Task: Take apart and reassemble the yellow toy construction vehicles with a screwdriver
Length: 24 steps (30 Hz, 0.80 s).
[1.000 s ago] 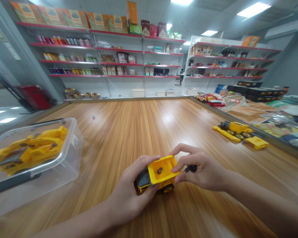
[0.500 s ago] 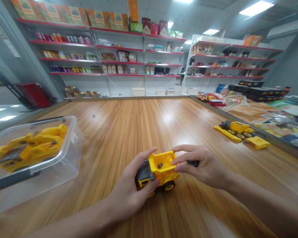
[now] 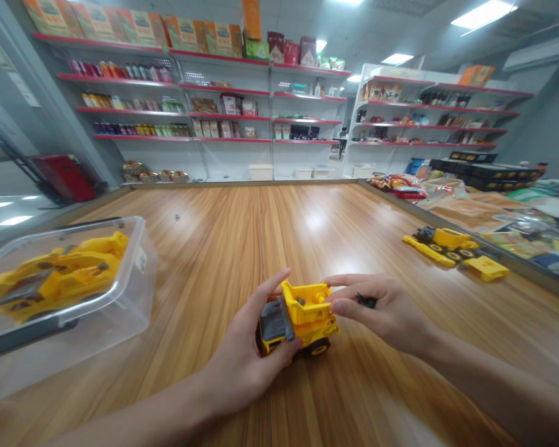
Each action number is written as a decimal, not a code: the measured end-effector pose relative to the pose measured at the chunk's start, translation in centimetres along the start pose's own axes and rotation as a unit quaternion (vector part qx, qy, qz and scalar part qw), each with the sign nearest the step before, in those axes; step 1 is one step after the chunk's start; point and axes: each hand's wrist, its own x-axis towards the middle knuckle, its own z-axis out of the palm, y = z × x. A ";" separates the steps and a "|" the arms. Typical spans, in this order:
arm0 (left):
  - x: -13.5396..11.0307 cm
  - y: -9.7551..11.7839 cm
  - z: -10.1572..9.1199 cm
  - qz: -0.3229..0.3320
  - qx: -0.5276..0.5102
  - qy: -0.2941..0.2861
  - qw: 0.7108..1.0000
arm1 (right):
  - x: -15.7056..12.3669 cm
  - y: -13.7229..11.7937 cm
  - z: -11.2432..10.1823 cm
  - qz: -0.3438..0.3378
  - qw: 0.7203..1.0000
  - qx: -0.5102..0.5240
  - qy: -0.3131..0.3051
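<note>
A small yellow toy dump truck (image 3: 302,318) with a grey cab rests on the wooden table (image 3: 242,236) in front of me. My left hand (image 3: 246,354) is wrapped round its cab end, thumb under the cab and a finger up along the bed. My right hand (image 3: 382,313) pinches the right rim of the yellow bed between thumb and forefinger. The same hand keeps a small black part (image 3: 366,301) tucked in its fingers. A dark screw lies inside the bed.
A clear plastic box (image 3: 135,304) with yellow toy vehicle parts (image 3: 56,279) stands at the left. More yellow toy parts (image 3: 451,248) lie at the right table edge, beside a counter of packaged goods (image 3: 494,205). Stocked shelves (image 3: 223,105) line the back wall.
Both hands have tipped the truck more upright and drawn it slightly away from me. The bed's inside now faces less toward the camera.
</note>
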 end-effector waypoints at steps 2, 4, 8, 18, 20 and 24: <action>0.0 0.1 0.0 -0.001 0.007 -0.004 1.000 | 0.0 0.2 0.0 -0.013 1.000 -0.009 -0.014; -0.1 0.2 -0.1 0.000 0.011 -0.015 1.000 | 0.1 0.2 -0.1 -0.027 0.999 -0.013 -0.028; 0.0 0.1 -0.5 0.011 0.013 -0.037 0.999 | 0.2 0.3 -0.3 -0.044 0.998 -0.007 -0.044; 0.5 0.0 -1.2 0.059 0.057 -0.052 0.995 | -0.4 1.0 -0.2 -0.086 0.992 -0.079 -0.048; 0.5 0.0 -1.3 0.059 0.070 -0.055 0.994 | -0.6 1.2 0.1 -0.083 0.992 -0.085 -0.049; 0.5 0.0 -1.4 0.069 0.080 -0.052 0.993 | -0.3 1.1 -0.1 -0.090 0.989 -0.082 -0.080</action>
